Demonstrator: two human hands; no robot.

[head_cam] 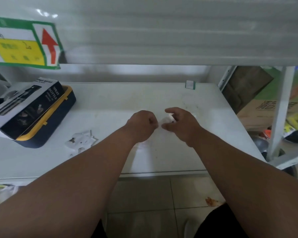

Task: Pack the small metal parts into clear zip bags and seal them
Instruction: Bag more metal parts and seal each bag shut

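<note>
Both of my hands are over the middle of the white shelf (144, 100). Between them is a small clear zip bag (167, 119). My left hand (142, 125) is curled into a fist and pinches the bag's left edge. My right hand (181, 123) pinches the bag from the right with thumb and curled fingers. What the bag holds is too blurred to tell. To the left lies a small pile of clear zip bags (82, 140) with a dark metal part (71, 140) among them.
A black spray bottle box (27, 107) lies on a navy and yellow tray (53, 124) at the shelf's left. A green tag (190, 84) stands at the back. An upper shelf with a label (22, 43) overhangs. Right of the shelf post (280, 109) are cartons and clutter.
</note>
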